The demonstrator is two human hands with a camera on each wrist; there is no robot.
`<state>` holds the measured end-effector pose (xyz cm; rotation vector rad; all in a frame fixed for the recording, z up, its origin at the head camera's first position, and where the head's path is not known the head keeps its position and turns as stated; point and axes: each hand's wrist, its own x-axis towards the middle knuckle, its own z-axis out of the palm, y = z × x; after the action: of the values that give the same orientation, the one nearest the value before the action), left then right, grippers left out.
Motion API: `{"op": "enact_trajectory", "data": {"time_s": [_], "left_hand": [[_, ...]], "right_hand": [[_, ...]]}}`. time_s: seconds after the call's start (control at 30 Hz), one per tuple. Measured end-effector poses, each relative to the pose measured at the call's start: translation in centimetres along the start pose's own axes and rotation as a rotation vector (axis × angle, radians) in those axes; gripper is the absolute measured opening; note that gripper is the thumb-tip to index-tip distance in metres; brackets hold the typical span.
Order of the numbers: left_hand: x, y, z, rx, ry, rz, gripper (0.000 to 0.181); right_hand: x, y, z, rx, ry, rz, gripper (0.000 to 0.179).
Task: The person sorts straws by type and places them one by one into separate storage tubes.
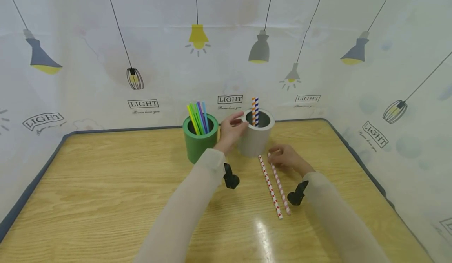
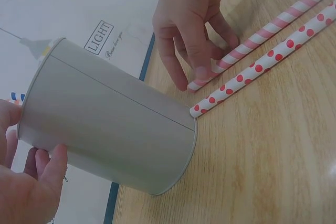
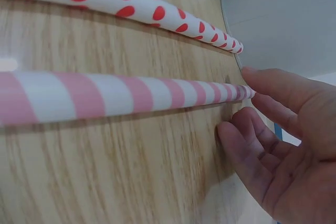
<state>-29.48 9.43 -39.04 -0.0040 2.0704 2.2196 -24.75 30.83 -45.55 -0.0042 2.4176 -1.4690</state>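
A grey cylindrical container stands at the back of the table, with an orange-striped and a blue-striped paper straw in it. My left hand holds its left side near the rim, fingers bent against the wall. My right hand pinches the far end of a pink-and-white striped straw, which lies on the table. Beside that straw lies a white straw with red dots, its far end by the container's base. No hand touches the dotted straw.
A green container with several bright-coloured straws stands left of the grey one. The wooden table meets a pale lamp-printed backdrop at the back and sides.
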Motion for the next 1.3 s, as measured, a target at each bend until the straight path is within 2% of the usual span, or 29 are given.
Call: {"op": "enact_trajectory", "data": {"time_s": [0.4, 0.63, 0.77, 0.93, 1.03, 1.3], "left_hand": [[-0.1, 0.3, -0.2, 0.003, -0.005, -0.013, 0.040], [-0.1, 0.3, -0.2, 0.002, -0.007, 0.004, 0.040], [-0.1, 0.2, -0.1, 0.000, -0.009, 0.010, 0.040], [-0.2, 0.2, 0.1, 0.008, -0.006, 0.010, 0.040], [-0.2, 0.2, 0.1, 0.013, -0.001, -0.003, 0.040], [-0.1, 0.3, -0.1, 0.007, -0.003, 0.001, 0.040]], "right_hand": [[0.4, 0.0, 0.1, -0.013, 0.003, 0.025, 0.040], [0.4, -0.1, 0.2, -0.035, 0.036, 0.056, 0.040], [0.2, -0.1, 0.0, -0.053, 0.039, 0.075, 0.041], [0.5, 0.1, -0.8, -0.087, 0.037, 0.054, 0.041], [0.5, -0.5, -1.6, -0.096, 0.047, 0.036, 0.041], [-0.2, -3.9, -3.8, -0.005, 0.086, -0.028, 0.043]]}}
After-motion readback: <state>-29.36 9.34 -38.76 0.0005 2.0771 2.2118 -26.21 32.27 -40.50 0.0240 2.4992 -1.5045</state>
